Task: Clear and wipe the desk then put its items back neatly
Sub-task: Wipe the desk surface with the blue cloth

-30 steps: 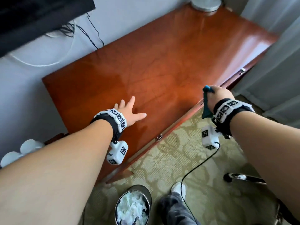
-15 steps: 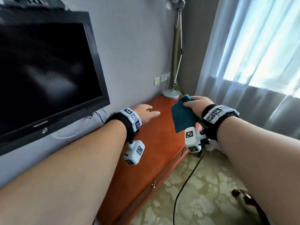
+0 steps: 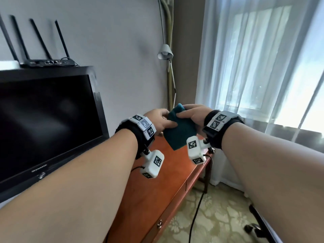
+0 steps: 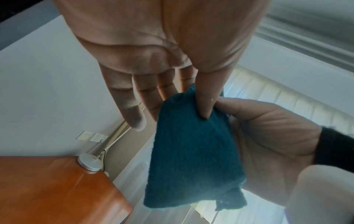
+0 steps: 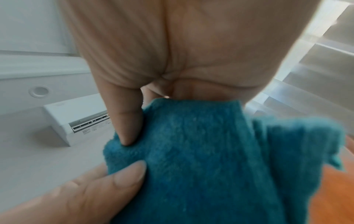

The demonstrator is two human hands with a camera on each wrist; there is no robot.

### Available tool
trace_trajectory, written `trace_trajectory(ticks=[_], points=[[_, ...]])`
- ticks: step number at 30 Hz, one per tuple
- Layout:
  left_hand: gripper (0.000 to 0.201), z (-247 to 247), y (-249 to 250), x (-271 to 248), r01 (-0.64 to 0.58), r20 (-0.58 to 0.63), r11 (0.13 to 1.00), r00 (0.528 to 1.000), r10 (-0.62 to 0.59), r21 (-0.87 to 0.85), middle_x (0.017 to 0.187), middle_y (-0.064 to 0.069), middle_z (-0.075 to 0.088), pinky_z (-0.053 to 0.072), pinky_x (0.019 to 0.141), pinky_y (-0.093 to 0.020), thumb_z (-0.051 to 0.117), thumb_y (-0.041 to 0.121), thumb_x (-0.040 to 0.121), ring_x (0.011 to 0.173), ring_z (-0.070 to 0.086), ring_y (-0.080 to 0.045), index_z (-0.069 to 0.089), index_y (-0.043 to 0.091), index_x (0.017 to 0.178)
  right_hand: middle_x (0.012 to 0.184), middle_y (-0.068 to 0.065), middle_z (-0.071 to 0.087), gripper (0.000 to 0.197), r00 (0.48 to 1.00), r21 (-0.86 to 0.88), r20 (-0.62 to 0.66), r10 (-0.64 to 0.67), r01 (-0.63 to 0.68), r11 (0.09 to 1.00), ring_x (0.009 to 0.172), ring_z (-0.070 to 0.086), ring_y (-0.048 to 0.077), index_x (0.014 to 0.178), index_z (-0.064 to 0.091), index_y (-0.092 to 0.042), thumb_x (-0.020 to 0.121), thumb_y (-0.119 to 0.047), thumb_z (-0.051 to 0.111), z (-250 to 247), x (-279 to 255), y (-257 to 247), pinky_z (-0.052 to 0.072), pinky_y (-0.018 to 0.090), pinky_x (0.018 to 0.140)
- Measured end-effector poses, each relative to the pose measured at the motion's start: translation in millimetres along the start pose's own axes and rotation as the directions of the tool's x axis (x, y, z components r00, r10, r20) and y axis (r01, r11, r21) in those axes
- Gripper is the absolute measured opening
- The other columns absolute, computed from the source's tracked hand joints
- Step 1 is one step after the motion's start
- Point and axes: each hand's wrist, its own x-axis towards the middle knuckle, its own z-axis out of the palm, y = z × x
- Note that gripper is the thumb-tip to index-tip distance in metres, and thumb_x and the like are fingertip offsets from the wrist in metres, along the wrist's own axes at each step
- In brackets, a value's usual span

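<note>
A teal cloth [image 3: 178, 132] hangs in the air above the far end of the red-brown wooden desk [image 3: 157, 190]. Both hands hold it by its top edge. My left hand [image 3: 164, 122] pinches one corner between thumb and forefinger. My right hand [image 3: 187, 114] grips the top beside it. In the left wrist view the cloth [image 4: 191, 151] droops below my left hand's thumb [image 4: 205, 106], its other fingers straight. In the right wrist view the cloth [image 5: 210, 151] fills the lower frame under my right thumb [image 5: 128, 125]. The visible desk top is bare.
A black TV [image 3: 43, 128] hangs on the wall at left with a router [image 3: 47, 62] on top. A floor lamp [image 3: 165, 53] has its round base [image 4: 90, 164] on the desk's far corner. White curtains [image 3: 263, 67] hang at right. A cable [image 3: 196, 207] and chair base [image 3: 254, 228] lie on the carpet.
My view swung up from the desk top to the wall. My right hand lifted the cloth from the desk's front edge; my left hand left the desk and took hold of it.
</note>
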Motion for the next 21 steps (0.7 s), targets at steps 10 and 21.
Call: trace_trajectory(ticks=[10, 21], points=[[0.015, 3.8, 22.8, -0.9, -0.047, -0.055, 0.999, 0.997, 0.048, 0.022, 0.086, -0.008, 0.071, 0.063, 0.073, -0.046, 0.078, 0.016, 0.089, 0.081, 0.073, -0.025, 0.064, 0.015, 0.095, 0.109, 0.022, 0.075, 0.019, 0.999, -0.025, -0.033, -0.024, 0.023, 0.999, 0.106, 0.071, 0.042, 0.105, 0.074, -0.011, 0.087, -0.005, 0.076, -18.5, -16.9, -19.4, 0.054, 0.063, 0.095], [0.038, 16.4, 44.6, 12.5, -0.061, -0.143, 0.977, 0.986, 0.091, 0.206, 0.077, -0.006, 0.070, 0.049, 0.058, -0.034, 0.080, 0.049, 0.082, 0.063, 0.061, -0.021, 0.066, 0.017, 0.095, 0.098, 0.013, 0.075, 0.021, 0.967, -0.187, -0.220, -0.127, 0.086, 0.979, 0.085, 0.072, 0.028, 0.101, 0.074, -0.016, 0.081, -0.014, 0.082, -42.0, -10.9, -30.0, 0.061, 0.038, 0.077]])
